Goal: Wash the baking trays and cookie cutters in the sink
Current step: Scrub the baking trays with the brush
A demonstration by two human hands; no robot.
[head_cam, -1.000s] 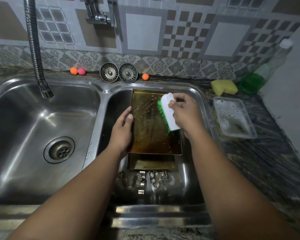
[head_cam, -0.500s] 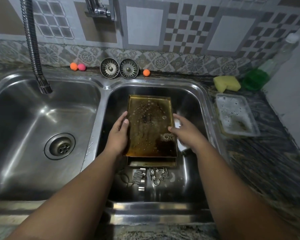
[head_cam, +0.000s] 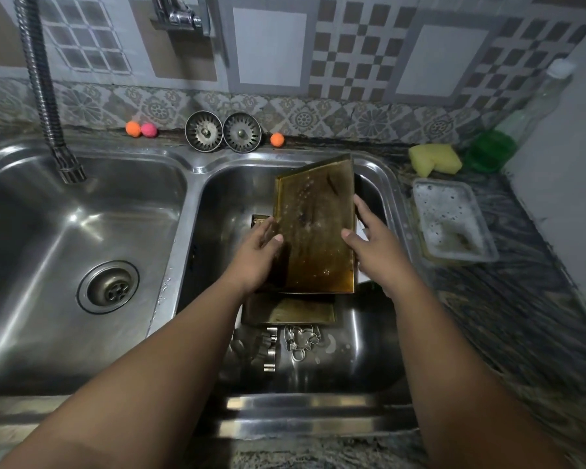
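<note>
Cookie cutters [head_cam: 295, 340] lie heaped at the near end of the right sink basin [head_cam: 391, 184], just beside a second baking tray [head_cam: 288, 313] lying flat on the bottom. Above it I hold the soapy baking tray [head_cam: 315, 231] tilted, far end raised. My left hand [head_cam: 256, 252] pinches its left edge, thumb on top (fingers underneath, hidden). My right hand [head_cam: 372, 245] clamps the right edge, fingers together. Beyond, two strainers [head_cam: 203, 132] stand against the tiled wall.
</note>
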